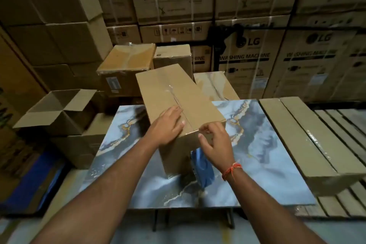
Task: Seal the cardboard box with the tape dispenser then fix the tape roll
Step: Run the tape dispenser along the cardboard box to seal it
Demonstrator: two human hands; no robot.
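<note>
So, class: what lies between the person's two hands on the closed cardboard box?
In the head view, the box's taped centre seam runs between the left hand, flat on top, and the right hand at the near edge.

Both forearms are bare and sleeveless, with an orange thread bracelet (pixel 231 170) tied around the right wrist.

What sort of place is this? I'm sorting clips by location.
Probably a warehouse or appliance stockroom. Strapped washing machine cartons are stacked along the back wall, an open box sits among others at left, and both hands work on a box on a marbled table.
</note>
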